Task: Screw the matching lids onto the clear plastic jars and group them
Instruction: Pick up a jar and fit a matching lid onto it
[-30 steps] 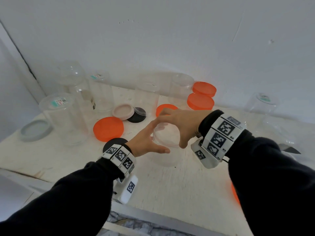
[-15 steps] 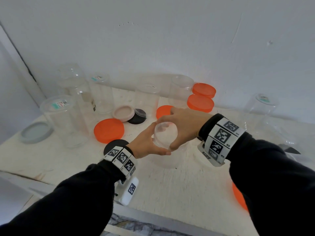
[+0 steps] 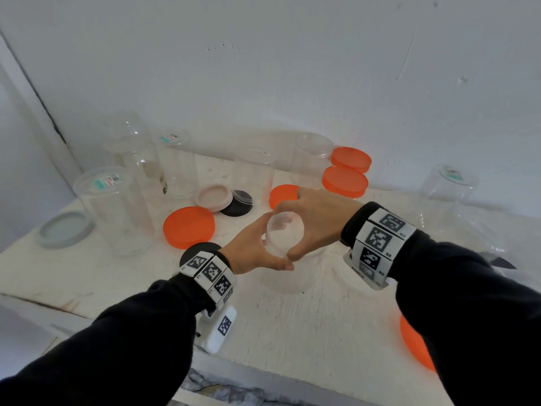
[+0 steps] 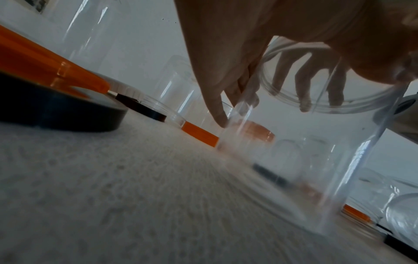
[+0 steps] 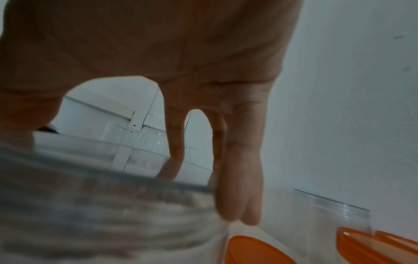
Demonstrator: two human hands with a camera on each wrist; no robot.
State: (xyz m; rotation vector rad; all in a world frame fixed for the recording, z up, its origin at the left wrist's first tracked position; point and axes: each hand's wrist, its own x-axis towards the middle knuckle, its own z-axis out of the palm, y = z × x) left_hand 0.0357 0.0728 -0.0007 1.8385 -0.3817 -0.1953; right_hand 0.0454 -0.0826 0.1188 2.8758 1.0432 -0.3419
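A clear plastic jar [image 3: 288, 276] stands upright mid-table. My left hand [image 3: 251, 253] grips its upper wall from the left, thumb in front and fingers behind. On the jar's mouth sits a clear lid [image 3: 282, 234], and my right hand [image 3: 314, 224] comes over it from the right with fingers and thumb curled round its rim. From the left wrist view the jar [image 4: 305, 169] is seen low, with the lid rim [image 4: 321, 105] above and my left fingers [image 4: 214, 107] against the wall. In the right wrist view my right fingers [image 5: 239, 187] hang over the lid [image 5: 101, 157].
Orange lids lie at the left [image 3: 188, 227], behind the hands [image 3: 282, 194], stacked at the back [image 3: 345, 181] and at the near right [image 3: 415, 347]. A pink lid [image 3: 213, 197], black lid [image 3: 238, 202] and grey lid [image 3: 66, 228] lie about. Several open clear jars [image 3: 114, 209] stand along the wall.
My right hand has twisted on the lid, its thumb swinging round toward my left thumb. The left hand and the jar have stayed in place.
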